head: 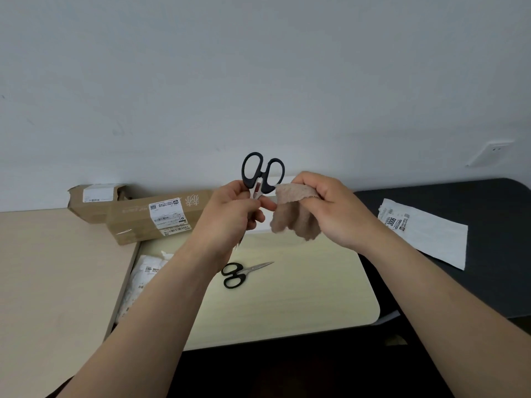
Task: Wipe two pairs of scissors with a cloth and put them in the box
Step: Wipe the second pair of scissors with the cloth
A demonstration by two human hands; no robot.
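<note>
My left hand (230, 209) grips a pair of black-handled scissors (263, 172) by the blades, handles up, above the table. Most of the blades are hidden inside my fingers. Just to its right, my right hand (330, 205) holds a tan fluffy cloth (296, 214), which hangs down close beside the scissors. A second pair of black-handled scissors (240, 274) lies flat on the pale table (301, 291) below my hands, blades pointing right. A long brown cardboard box (138, 222) with a shipping label lies at the back left.
Another brown box (94, 202) sits behind the first against the wall. White plastic packaging (140, 280) lies in the gap left of the pale table. A white mailer bag (425, 234) rests on the dark surface (488, 211) at right. A beige desk (51, 277) extends left.
</note>
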